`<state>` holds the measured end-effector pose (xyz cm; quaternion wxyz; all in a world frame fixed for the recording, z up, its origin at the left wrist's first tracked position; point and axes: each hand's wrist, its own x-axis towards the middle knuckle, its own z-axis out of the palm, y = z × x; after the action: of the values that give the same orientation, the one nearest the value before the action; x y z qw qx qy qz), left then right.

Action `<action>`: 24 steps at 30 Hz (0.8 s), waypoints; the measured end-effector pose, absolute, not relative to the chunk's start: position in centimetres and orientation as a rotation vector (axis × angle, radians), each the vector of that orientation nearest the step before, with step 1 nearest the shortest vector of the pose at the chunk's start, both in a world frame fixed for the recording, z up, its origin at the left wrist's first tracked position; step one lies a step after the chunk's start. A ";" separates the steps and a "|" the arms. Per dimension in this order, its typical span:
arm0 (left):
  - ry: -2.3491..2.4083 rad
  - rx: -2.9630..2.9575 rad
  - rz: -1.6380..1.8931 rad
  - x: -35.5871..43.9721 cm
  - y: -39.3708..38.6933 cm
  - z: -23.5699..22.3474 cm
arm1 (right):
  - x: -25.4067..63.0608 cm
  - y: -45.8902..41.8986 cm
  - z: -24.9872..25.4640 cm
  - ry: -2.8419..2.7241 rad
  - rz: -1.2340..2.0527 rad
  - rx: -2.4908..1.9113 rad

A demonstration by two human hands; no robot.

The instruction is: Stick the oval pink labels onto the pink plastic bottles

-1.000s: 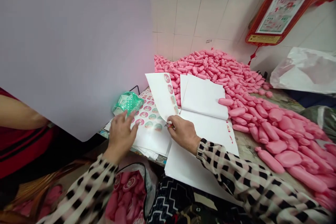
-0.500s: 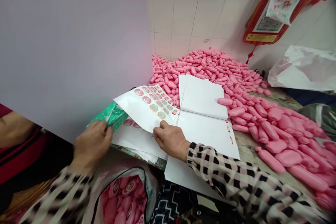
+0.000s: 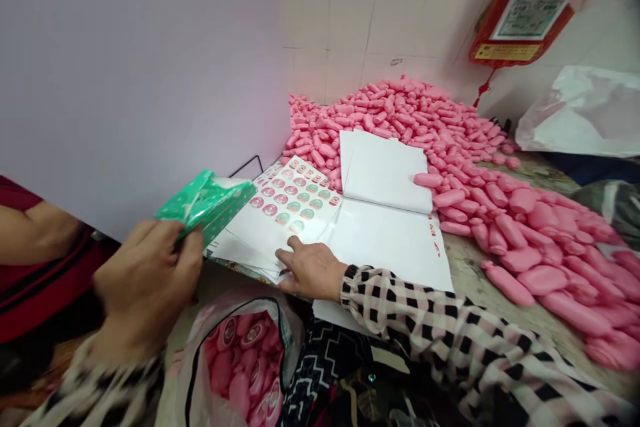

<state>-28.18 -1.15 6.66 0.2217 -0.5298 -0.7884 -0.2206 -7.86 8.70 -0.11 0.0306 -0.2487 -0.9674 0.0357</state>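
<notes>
My left hand [image 3: 150, 287] is closed around a green tissue packet [image 3: 207, 207] with white dots and lifts it clear of the table's near edge. White shows at the packet's top. My right hand [image 3: 313, 270] rests with fingers apart at the near edge of a sticker sheet [image 3: 295, 197], which bears round pink and green stickers in rows. More sheets lie beneath it. Right beside them, blank white paper [image 3: 387, 240] lies with its far part folded over.
A large heap of pink sausage-shaped pieces [image 3: 400, 107] covers the table's back and right. Below the edge, an open bag [image 3: 193, 367] holds stickered pink pieces. A pale panel [image 3: 140, 80] stands at left, with another person's arm [image 3: 35, 233] beyond it.
My left hand has drawn the green packet from under the lifted sticker sheet, toward me and left. The sheet now lies flat, and my right hand has let go of its edge.
</notes>
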 end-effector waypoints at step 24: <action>-1.332 -2.673 -0.318 -13.3 -0.5 -6.1 | 25.7 2.4 -2.3 -2.006 -0.052 -2.010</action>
<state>-13.31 -0.54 -6.14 0.0691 -0.8878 -0.4426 -0.1057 25.67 2.39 -2.32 0.1499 -0.6997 -0.6983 -0.0180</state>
